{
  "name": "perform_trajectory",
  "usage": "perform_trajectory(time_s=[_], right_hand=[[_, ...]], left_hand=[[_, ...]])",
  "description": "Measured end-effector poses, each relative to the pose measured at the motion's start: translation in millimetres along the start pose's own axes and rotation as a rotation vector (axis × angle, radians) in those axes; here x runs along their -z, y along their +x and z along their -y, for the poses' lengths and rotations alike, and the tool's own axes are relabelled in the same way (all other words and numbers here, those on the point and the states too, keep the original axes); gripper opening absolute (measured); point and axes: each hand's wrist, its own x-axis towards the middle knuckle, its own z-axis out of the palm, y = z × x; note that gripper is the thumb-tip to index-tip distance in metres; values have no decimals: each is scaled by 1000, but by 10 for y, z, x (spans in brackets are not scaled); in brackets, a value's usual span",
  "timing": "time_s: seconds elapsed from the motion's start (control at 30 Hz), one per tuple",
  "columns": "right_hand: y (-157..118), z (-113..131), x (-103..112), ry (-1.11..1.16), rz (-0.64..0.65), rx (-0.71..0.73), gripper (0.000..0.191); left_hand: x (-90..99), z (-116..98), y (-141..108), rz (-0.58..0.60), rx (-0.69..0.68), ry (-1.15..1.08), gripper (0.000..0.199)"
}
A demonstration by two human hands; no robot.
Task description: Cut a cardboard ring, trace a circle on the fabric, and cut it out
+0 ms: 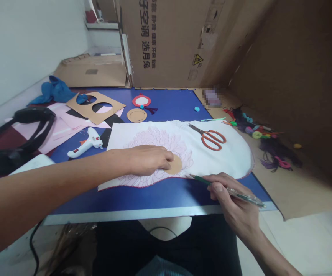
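Observation:
A white cloth [232, 149] with a pale purple flower outline lies across the front of the blue table. On it, a round cardboard disc [176, 165] is pressed down by the curled fingers of my left hand [151, 159], which cover its left side. My right hand [232, 193] grips a pen [245, 197] with a green front and clear barrel. Its tip points left, close to the cloth's front edge and just right of the disc; whether it touches is too small to tell. Orange-handled scissors [212, 140] rest on the cloth's right half.
Left of the cloth lie a white glue gun [86, 143], a black headset-like item [33, 115] and cardboard with oval holes [97, 109]. Behind it are a cardboard ring [136, 115] and a red-rimmed ornament [141, 101]. Colourful tassels and beads [258, 134] lie right. Tall cardboard [171, 46] stands behind.

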Motion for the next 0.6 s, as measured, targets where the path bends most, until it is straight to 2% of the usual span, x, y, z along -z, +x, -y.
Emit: perform_trajectory(time_s=[0.33, 0.53, 0.6], right_hand=[[52, 76, -20, -78, 10, 22, 11], [37, 61, -36, -75, -5, 27, 12], [30, 54, -37, -62, -13, 30, 12]], left_hand=[[31, -47, -13, 9, 86, -76, 37], [-8, -20, -33, -17, 26, -48, 43], [-16, -19, -48, -31, 61, -43, 45]])
